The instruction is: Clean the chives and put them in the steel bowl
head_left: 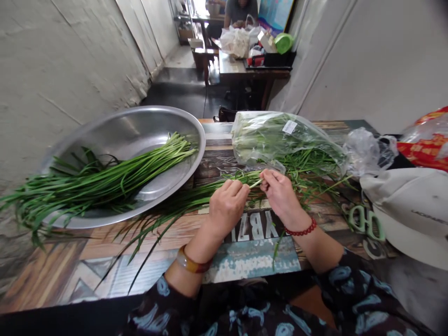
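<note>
My left hand [228, 205] is closed around a small bunch of garlic chives [189, 198], whose long green leaves trail left over the table. Their pale stem ends stick out toward my right hand [276, 189], which pinches at the tips with thumb and fingers. On the left, a big oval metal basin [164, 119] holds a thick bundle of chives [133, 175], leaves hanging over its rim. Beyond my right hand lies a clear plastic bag [280, 133] full of more chives. Loose trimmings [311, 163] are spread beside it.
Green-handled scissors [367, 223] and a pale cap [413, 205] lie at the right of the patterned wooden table [245, 261]. A crumpled plastic bag [367, 149] and a red package [427, 144] sit behind. Farther off, a person [241, 11] is at another table [233, 65].
</note>
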### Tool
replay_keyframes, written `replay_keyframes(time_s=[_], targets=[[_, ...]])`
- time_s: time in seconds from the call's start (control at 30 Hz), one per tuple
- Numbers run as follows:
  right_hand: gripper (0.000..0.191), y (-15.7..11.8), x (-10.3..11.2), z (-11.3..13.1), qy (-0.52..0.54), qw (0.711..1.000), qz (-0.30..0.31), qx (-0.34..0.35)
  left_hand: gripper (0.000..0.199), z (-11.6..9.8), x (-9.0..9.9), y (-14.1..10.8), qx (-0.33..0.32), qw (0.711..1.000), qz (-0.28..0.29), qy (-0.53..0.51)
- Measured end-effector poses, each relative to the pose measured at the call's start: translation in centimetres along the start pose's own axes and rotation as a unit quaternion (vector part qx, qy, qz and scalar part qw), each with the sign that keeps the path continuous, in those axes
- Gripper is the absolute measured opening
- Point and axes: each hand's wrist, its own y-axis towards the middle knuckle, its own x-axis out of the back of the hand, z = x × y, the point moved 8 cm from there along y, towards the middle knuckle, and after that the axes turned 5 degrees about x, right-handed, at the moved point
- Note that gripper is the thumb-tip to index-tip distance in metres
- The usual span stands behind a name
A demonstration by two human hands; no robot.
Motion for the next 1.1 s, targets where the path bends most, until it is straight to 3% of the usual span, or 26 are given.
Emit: replay_keyframes(time_s=[0.1,0.17,0.27,0.37,0.47,0.57,0.67,0.77,0.83,0.87,0.9,0.97,1.03,1.1], targets=[[0.039,1.0,2.1,1.2,0.036,0.998,-0.054,0.02,0.022,0.5,0.0,0.0,0.018,1.0,0.0,0.012],[0.044,1.3,3.2,2.6,-0.002,0.996,-0.066,0.066,0.024,0.8,0.0,0.0,0.032,0.999,0.008,0.01],[0.048,1.0,2.5,3.9,-0.148,0.98,-0.007,0.132,0.024,0.7,0.0,0.1,0.026,0.999,0.019,0.007],[0.038,0.4,0.7,3.4,-0.267,0.951,0.074,0.139,0.023,0.7,0.2,0.1,0.025,1.0,0.01,0.009],[0.034,0.2,0.1,2.2,-0.255,0.956,0.104,0.1,0.022,0.8,0.1,0.0,0.033,0.999,0.007,-0.005],[0.03,0.1,-0.1,2.2,-0.218,0.964,0.114,0.103,0.022,1.5,-0.6,0.0,0.081,0.991,0.022,-0.102],[0.029,-0.4,-0.5,3.6,-0.27,0.94,0.111,0.178,0.022,2.6,-1.8,0.0,0.164,0.94,0.07,-0.291],[0.033,-0.8,-0.7,4.9,-0.312,0.915,0.099,0.238,0.025,3.0,-3.6,-0.4,0.251,0.833,0.158,-0.467],[0.035,-0.4,0.0,5.1,-0.283,0.928,0.068,0.232,0.028,3.0,-4.3,-0.7,0.293,0.771,0.203,-0.528],[0.035,-0.1,0.7,5.1,-0.254,0.94,0.044,0.222,0.028,3.1,-4.4,-0.8,0.305,0.756,0.21,-0.54],[0.037,0.1,1.4,5.1,-0.225,0.95,0.017,0.214,0.028,3.2,-4.3,-0.8,0.311,0.753,0.21,-0.541],[0.042,0.4,2.3,5.3,-0.194,0.958,-0.012,0.212,0.027,3.4,-4.0,-0.6,0.304,0.775,0.194,-0.52],[0.044,0.4,1.8,5.7,-0.23,0.947,0.016,0.226,0.027,3.5,-3.7,-0.3,0.281,0.812,0.18,-0.478],[0.034,-0.1,0.3,5.9,-0.289,0.922,0.082,0.244,0.026,3.5,-3.5,0.0,0.251,0.853,0.168,-0.426]])
